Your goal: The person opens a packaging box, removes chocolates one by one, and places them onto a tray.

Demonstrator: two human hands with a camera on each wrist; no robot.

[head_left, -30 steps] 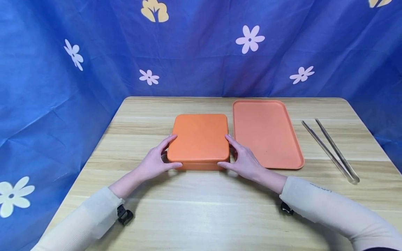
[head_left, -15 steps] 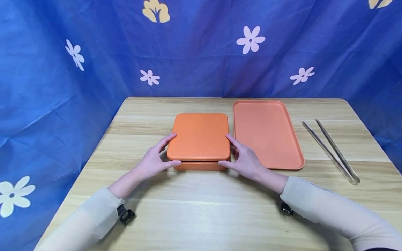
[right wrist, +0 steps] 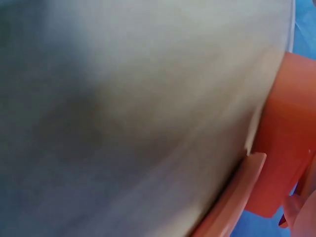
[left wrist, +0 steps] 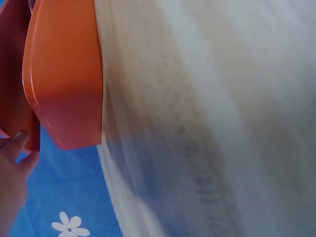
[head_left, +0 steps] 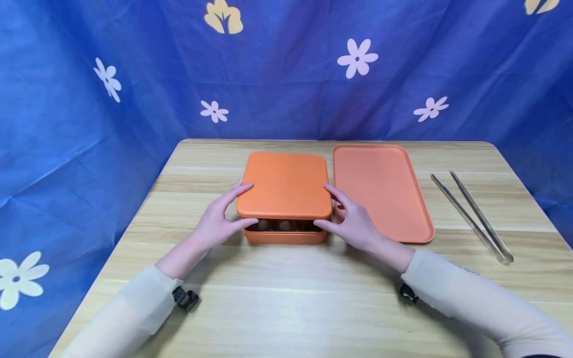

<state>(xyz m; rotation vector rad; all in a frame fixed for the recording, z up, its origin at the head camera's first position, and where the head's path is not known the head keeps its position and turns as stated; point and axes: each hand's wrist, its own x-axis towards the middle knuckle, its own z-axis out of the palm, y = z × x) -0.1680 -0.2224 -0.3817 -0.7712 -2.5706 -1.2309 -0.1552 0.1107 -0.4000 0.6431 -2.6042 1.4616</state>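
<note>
An orange square lid is raised off its orange box, with a dark gap along the front. Inside that gap some roundish pale and brown things show, too shaded to name. My left hand grips the lid's left side, thumb at the front corner. On the opposite side my right hand holds the lid's right edge the same way. In the left wrist view, fingers touch the lid's rim, apart from the box wall. The right wrist view catches only part of the hand.
A pink-orange tray lies just right of the box, partly beneath my right hand. Metal tongs lie spread farther right on the wooden table. A blue flowered cloth hangs behind the table.
Both hands have lifted the lid up and away from the box; the gap at the front has widened from nothing to a clear opening. Box, tray and tongs stay put.
</note>
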